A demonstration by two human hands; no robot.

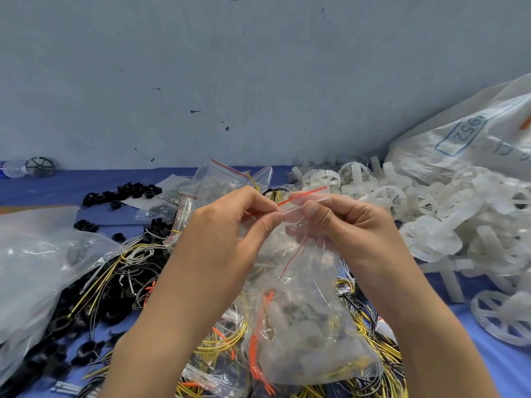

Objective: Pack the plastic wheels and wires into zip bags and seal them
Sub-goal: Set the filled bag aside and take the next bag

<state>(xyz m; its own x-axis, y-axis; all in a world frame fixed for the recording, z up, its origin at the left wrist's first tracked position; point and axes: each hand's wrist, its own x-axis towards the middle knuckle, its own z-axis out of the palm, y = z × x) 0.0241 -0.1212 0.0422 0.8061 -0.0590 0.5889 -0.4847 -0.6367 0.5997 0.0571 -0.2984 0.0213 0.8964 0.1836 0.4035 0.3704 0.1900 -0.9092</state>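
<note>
The left hand pinches the top edge of a clear zip bag between thumb and forefinger, its other fingers curled beneath; the right hand pinches the same edge just beside it, thumb on the near side and fingers behind the film. The two hands are almost touching at the fingertips; the red zip strip runs slanting across them and sticks out past the right hand. The bag hangs down from the hands, held clear of the worktop; pale plastic pieces and orange and yellow wire ends show through its film, though blur hides their exact shape; whether the mouth is pressed closed along its length I cannot tell.

Under the hands and forearms lies a tangle of wires, yellow, black and white, some with orange tips; to the right of the right hand a heap of translucent plastic wheels spreads over the blue surface. A printed woven sack slumps beyond that heap against the wall. Left of the left hand sit black rings mixed with more wire; a large clear bag partly covers them. Just beyond the hands lie several filled zip bags with red strips; far off to the left, by the wall, are a bottle and a dark wheel.
</note>
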